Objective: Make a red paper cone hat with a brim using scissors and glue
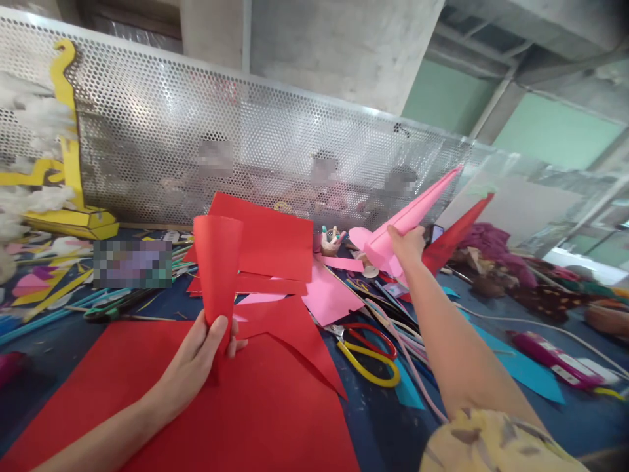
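Observation:
My left hand (206,344) is closed around the narrow lower end of a red paper cone (219,269), wide end up, over a large red paper sheet (236,406). Out to the right, my right hand (409,246) grips a pink paper cone (417,210) that points up and to the right. Close behind it a red paper cone (455,233) stands tilted; its lower part is partly hidden by my forearm. Between the hands lie pink paper pieces (331,295) and several stacked red sheets (265,242).
Scissors (371,354) with red and yellow handles lie right of the red sheet. A magenta device (555,359), a cord and blue paper (521,360) are at the right. A yellow paper figure (73,216) stands far left. A perforated metal panel (275,144) rises behind; people show dimly through it.

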Demonstrator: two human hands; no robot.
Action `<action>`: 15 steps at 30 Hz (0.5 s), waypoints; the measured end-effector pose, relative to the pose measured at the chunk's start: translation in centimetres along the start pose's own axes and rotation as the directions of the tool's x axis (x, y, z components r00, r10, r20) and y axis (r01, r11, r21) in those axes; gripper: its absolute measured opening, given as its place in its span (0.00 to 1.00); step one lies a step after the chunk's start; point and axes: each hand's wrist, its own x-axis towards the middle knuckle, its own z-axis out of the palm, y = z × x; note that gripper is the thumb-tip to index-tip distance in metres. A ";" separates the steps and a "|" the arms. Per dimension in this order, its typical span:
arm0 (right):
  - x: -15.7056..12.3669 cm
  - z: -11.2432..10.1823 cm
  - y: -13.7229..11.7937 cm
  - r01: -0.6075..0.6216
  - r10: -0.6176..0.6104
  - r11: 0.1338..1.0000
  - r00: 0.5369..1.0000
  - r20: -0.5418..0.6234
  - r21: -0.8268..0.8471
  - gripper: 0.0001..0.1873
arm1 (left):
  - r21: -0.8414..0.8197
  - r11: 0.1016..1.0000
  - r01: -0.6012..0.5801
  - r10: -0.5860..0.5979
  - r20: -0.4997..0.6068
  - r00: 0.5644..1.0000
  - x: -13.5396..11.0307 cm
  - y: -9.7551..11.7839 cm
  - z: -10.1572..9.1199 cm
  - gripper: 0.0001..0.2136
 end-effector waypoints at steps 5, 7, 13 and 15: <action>0.3 2.4 0.1 0.017 -0.014 0.997 0.999 0.045 -0.079 0.32 | 0.013 1.000 0.020 -0.019 -0.006 1.000 0.0 -0.4 -0.2 0.14; -0.1 2.7 0.1 0.050 -0.045 0.992 0.998 0.047 -0.116 0.35 | 0.000 0.999 0.033 -0.033 -0.004 0.999 0.0 -0.5 -0.3 0.14; -1.9 2.8 -1.5 0.325 -0.326 0.916 0.945 0.037 -0.234 0.33 | -0.046 0.997 0.057 -0.056 0.031 0.998 0.3 -1.0 -0.4 0.13; -2.7 3.6 -2.2 0.510 -0.474 0.829 0.858 0.197 -0.228 0.20 | -0.043 0.997 0.065 -0.064 0.029 0.998 0.3 -1.0 -0.4 0.13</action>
